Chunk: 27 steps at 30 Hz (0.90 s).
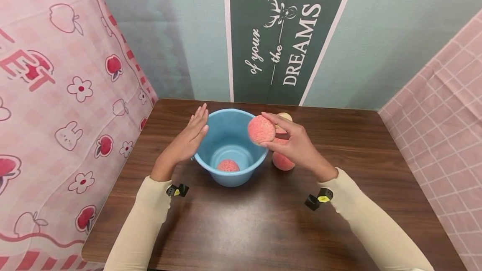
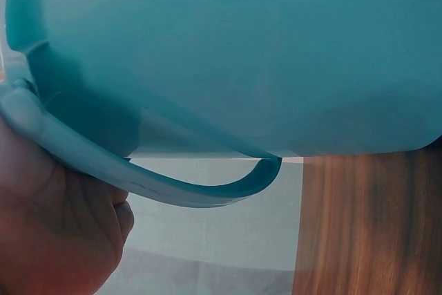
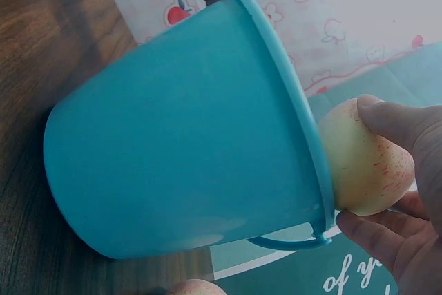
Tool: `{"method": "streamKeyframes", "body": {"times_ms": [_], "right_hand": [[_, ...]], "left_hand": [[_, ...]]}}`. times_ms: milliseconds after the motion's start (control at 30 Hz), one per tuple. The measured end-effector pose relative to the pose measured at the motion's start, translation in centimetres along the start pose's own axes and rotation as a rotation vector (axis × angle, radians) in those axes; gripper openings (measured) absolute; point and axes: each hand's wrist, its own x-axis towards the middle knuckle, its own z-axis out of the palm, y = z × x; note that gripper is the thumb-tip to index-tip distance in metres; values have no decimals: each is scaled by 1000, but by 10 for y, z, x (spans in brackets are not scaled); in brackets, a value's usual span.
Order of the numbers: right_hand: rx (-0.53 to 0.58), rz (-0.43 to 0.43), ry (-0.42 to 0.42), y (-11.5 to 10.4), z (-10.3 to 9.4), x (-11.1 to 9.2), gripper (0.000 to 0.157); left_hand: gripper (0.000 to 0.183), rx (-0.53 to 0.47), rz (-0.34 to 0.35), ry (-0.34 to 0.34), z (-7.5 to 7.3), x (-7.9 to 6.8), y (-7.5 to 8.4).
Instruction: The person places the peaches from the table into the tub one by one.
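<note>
A light blue bucket [image 1: 241, 179] stands on the table with one pinkish-red peach [image 1: 228, 165] at its bottom. My right hand [image 1: 297, 141] holds another peach [image 1: 261, 129] between thumb and fingers at the bucket's right rim. The right wrist view shows this peach's pale yellow side [image 3: 359, 164] right at the rim. At the left rim my left hand [image 1: 188, 137] is held upright with its fingers straight. In the left wrist view that palm lies against the bucket's blue handle [image 2: 200, 195], and its fingers are hidden.
Beside the bucket on the right, partly behind my right hand, lie a red peach [image 1: 283, 162] and a yellowish peach [image 1: 285, 117]. The brown wooden table [image 1: 357, 158] meets a green printed cloth [image 1: 271, 91] at the back. Patterned pink cloths hang at both sides.
</note>
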Motion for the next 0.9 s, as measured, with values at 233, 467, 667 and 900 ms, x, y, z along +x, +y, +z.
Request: {"method": "streamKeyframes", "body": {"times_ms": [233, 467, 667, 900], "right_hand": [[-48, -48, -1, 0, 3, 1, 76], [-74, -53, -21, 17, 6, 3, 77], [-74, -84, -31, 0, 10, 7, 75], [-74, -106, -71, -14, 15, 11, 74]], "left_hand": [[57, 6, -2, -6, 1, 1, 0], [57, 10, -16, -6, -1, -1, 3], [57, 14, -13, -7, -1, 0, 3], [58, 8, -10, -10, -1, -1, 2]]}}
